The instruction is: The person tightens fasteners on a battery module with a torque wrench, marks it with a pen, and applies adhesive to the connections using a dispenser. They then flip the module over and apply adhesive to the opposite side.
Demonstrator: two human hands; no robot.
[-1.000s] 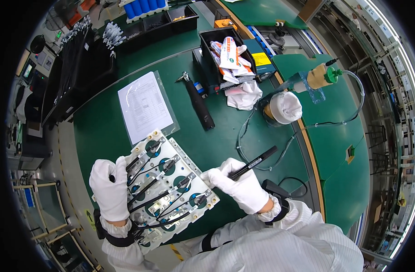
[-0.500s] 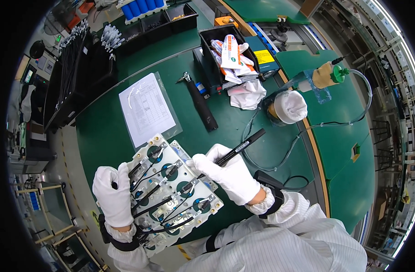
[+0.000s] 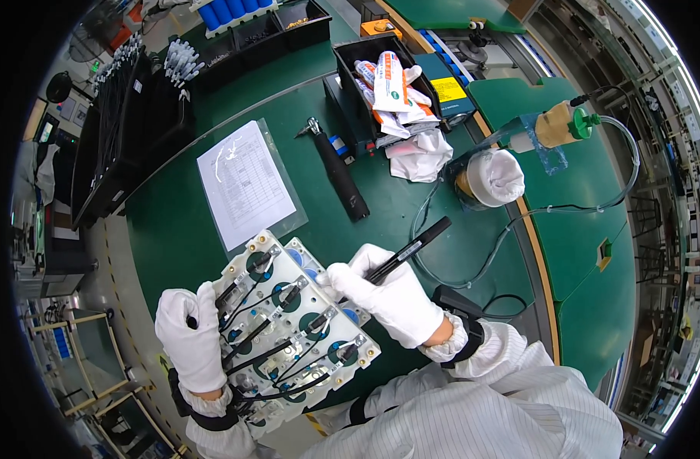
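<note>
In my white-gloved right hand (image 3: 392, 294) is a black marker (image 3: 417, 246); its writing end points down at the right edge of a white plate assembly (image 3: 319, 363). The plate is tilted and carries round blue-green openings, metal fittings and several black cables (image 3: 272, 353). My left hand (image 3: 189, 340), also gloved, is closed beside the plate's left edge. A small black piece (image 3: 192, 322), perhaps the marker's cap, shows between its curled fingers and thumb.
Beyond the plate lie a printed sheet (image 3: 246, 183) in a clear sleeve and a black power screwdriver (image 3: 338, 172). A black bin (image 3: 350, 57) of white-and-orange tubes stands farther back, near a white-lined cup (image 3: 497, 180) and a looping clear hose (image 3: 491, 256). Bundled cables (image 3: 124, 115) are at far left.
My right hand and the marker have barely shifted along the plate's edge. The left hand keeps its closed pose, and the view has moved slightly.
</note>
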